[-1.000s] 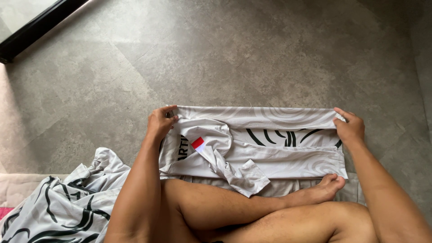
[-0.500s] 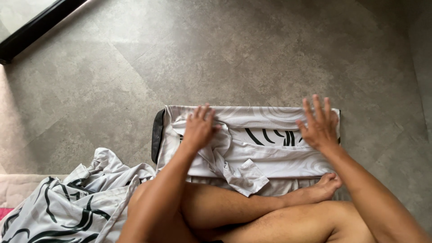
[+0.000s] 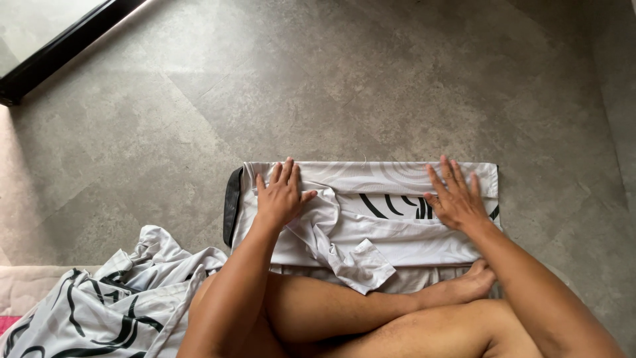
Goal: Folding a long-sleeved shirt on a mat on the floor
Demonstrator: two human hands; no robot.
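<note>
A white garment with black curved stripes (image 3: 371, 219) lies folded into a wide band on the grey floor in front of my crossed legs. My left hand (image 3: 281, 195) rests flat on its left part, fingers spread, beside a bunched fold of cloth. My right hand (image 3: 457, 195) presses flat on the right part, fingers apart. Neither hand grips anything. A black trim edge (image 3: 232, 205) shows at the garment's left end.
A second white and black striped cloth (image 3: 112, 305) lies crumpled at my left knee, over a pale mat with a pink edge (image 3: 20, 292). A black window frame (image 3: 59, 50) runs across the top left corner. My bare feet and legs fill the lower middle.
One second ago both hands pinched the garment's far corners. They let go, slid inward and now lie flat on the cloth. The red tag on the left is covered.
</note>
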